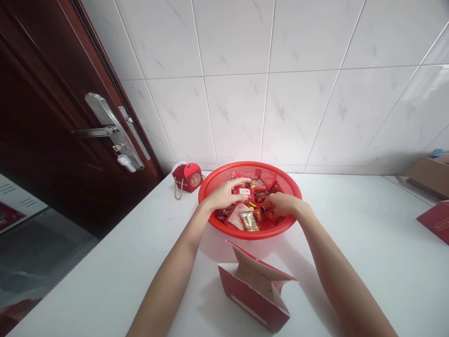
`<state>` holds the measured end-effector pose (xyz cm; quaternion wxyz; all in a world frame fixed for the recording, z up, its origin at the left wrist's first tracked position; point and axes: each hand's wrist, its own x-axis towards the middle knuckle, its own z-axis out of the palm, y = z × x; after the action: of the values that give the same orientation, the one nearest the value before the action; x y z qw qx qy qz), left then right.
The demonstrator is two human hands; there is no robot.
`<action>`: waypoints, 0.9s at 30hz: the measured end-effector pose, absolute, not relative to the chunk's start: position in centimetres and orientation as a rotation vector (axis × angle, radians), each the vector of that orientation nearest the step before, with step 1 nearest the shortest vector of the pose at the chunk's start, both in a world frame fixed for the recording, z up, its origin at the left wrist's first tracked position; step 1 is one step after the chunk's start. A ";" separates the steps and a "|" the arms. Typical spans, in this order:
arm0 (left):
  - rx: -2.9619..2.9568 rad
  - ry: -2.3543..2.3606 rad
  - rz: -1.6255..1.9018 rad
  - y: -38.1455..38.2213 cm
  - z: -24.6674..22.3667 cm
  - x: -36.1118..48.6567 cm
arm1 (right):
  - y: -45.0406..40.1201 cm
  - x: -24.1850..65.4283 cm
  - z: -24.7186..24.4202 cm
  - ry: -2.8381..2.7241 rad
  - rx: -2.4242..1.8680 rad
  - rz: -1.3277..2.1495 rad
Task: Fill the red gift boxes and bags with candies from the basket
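A round red plastic basket stands on the white table and holds several wrapped snacks. Over its left part, my left hand has thumb and fingers spread around a red packet; whether it touches the packet is unclear. My right hand reaches down into the basket's right side, its fingers bent among the red wrappers and their tips partly hidden. A gold and clear packet lies at the front of the pile. Nearer to me, between my forearms, stands an open red paper box with its flaps up.
A small closed red box with a rope handle stands left of the basket. At the right edge are a cardboard box and a red box. A tiled wall rises behind the table; a dark door is left.
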<state>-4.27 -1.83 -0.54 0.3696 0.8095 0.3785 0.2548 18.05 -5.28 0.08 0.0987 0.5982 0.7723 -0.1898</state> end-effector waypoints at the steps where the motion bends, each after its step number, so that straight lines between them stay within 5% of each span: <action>1: 2.085 0.966 0.641 -1.8 -0.6 -4.3 | -5.2 18.1 0.0 2.285 1.757 -0.567; 27: 2.119 1.003 0.548 -1.6 -0.9 -4.4 | -4.7 18.7 -0.8 2.477 1.597 -0.896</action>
<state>-4.40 -1.58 -0.89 0.3587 0.8215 0.3889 0.2126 18.74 -4.74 -0.75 0.0307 0.5182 0.8038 -0.2907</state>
